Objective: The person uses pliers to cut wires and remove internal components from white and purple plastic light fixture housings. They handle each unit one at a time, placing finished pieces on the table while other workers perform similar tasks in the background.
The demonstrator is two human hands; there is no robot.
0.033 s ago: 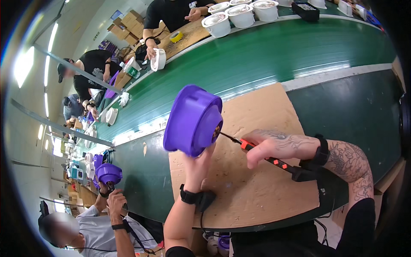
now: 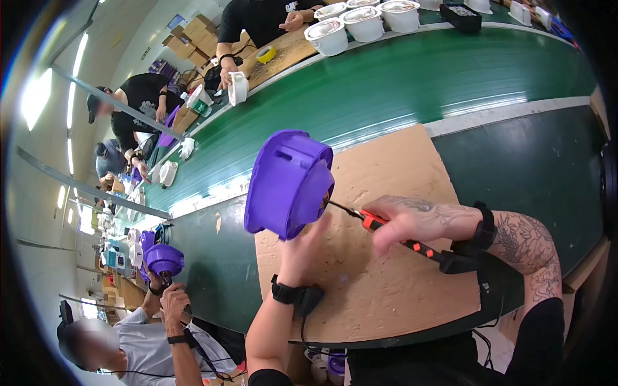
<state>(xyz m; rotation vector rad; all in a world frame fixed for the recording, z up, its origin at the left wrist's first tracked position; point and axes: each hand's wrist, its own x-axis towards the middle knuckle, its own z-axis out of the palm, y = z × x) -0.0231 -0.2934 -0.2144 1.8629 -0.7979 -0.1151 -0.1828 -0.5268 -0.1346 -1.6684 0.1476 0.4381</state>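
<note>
My left hand (image 2: 305,248) holds up a purple plastic bowl-shaped housing (image 2: 283,183), tipped on its side with its stepped base facing right. Most of the fingers are hidden behind it. In my right hand (image 2: 405,222) is a red and black screwdriver (image 2: 421,249), its fingers wrapped round the grip. Its thin dark shaft points left into the opening in the housing's base, where a bit of copper-coloured material shows. Whether the tip touches anything inside, I cannot make out. Both hands are above a cardboard sheet (image 2: 386,302).
The cardboard lies on a dark green table (image 2: 515,154). Beyond it runs a green conveyor belt (image 2: 412,90), with white tubs (image 2: 328,40) along its far edge. A co-worker at left works on another purple housing (image 2: 163,260); a person opposite holds a white part (image 2: 238,89). Cables hang near my wrists.
The purple housing has tilted a little and shifted slightly down in my left hand. My right hand and the screwdriver have barely moved.
</note>
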